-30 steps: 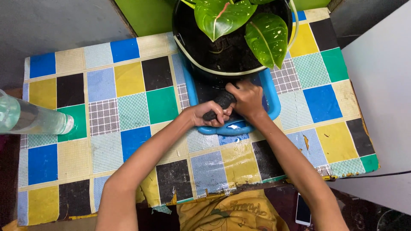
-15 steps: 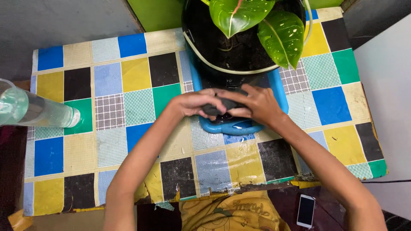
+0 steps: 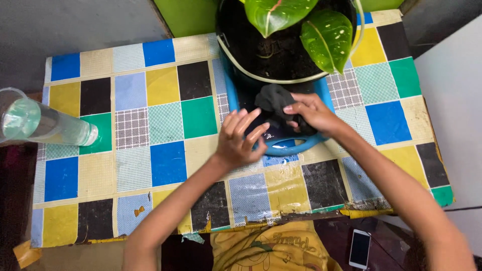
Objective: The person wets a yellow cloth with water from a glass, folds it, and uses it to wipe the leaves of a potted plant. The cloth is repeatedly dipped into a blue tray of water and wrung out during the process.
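Both my hands are over the near end of the blue tray (image 3: 321, 139). My right hand (image 3: 312, 113) pinches a dark wet cloth (image 3: 277, 104) with its fingers closed on it. My left hand (image 3: 240, 140) is open, with the fingers spread wide, and it holds nothing. It floats just beside the tray's near left edge.

From my left hand, the cloth is up and to the right, close by. My right hand is the nearer one, because it is already touching the cloth. The cloth hangs in a bunch. Its long way runs from the black pot (image 3: 281, 65) down toward my right hand. The top of the cloth is right by the pot's side; I cannot tell if it touches.

Farther from my hands, the pot sits in the far part of the tray. Big green leaves (image 3: 301, 25) grow out of it. Under everything is a table cover (image 3: 150, 130) with coloured squares. Well off to my left, a clear bottle (image 3: 40, 125) stands near the table's edge. Down by my right arm, below the table, lies a white phone (image 3: 359, 248).
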